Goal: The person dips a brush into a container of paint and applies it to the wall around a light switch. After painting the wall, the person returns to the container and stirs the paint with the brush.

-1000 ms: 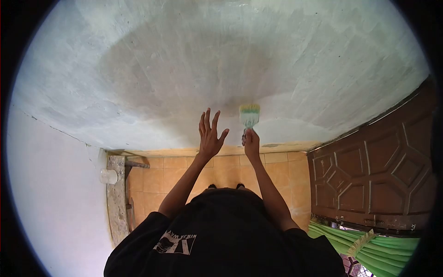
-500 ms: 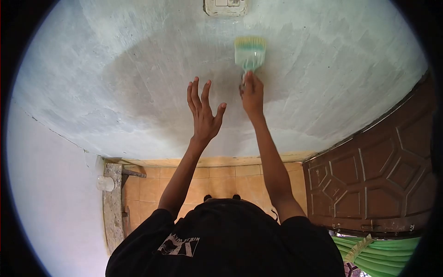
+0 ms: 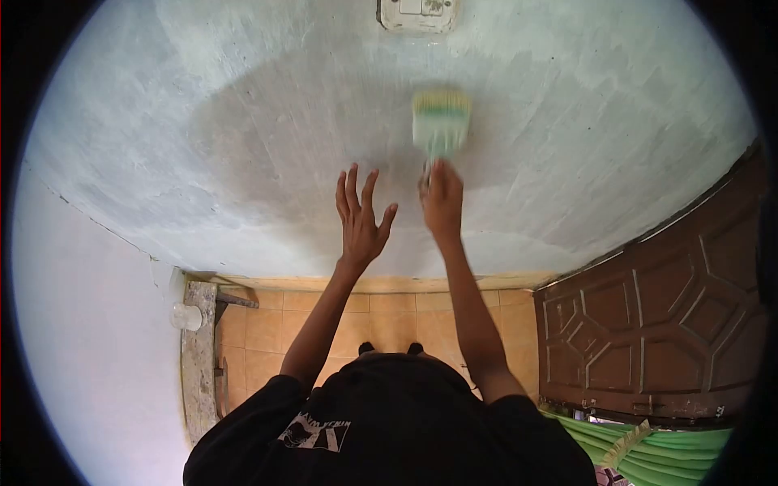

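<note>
My right hand (image 3: 442, 198) is closed round the handle of a wide paintbrush (image 3: 440, 128), whose pale green head and yellowish bristles point up along the wall. The brush is smeared by motion. To its left, my left hand (image 3: 362, 231) holds nothing, its fingers spread and pointing up in front of the wall. Behind both hands the wall (image 3: 275, 138) is pale and patchy, with a darker grey area around the brush and the left hand.
A white switch plate (image 3: 417, 12) sits on the wall above the brush. At the left, a worn wooden bench (image 3: 200, 356) bears a clear plastic cup (image 3: 186, 317). On the right stand a brown panelled door (image 3: 648, 316) and a green curtain (image 3: 681, 449). Orange tiles (image 3: 393, 308) cover the floor.
My right hand and the paintbrush have come down the wall. My left hand is also lower in view, still spread. The switch plate has shifted slightly right and down as the view moved.
</note>
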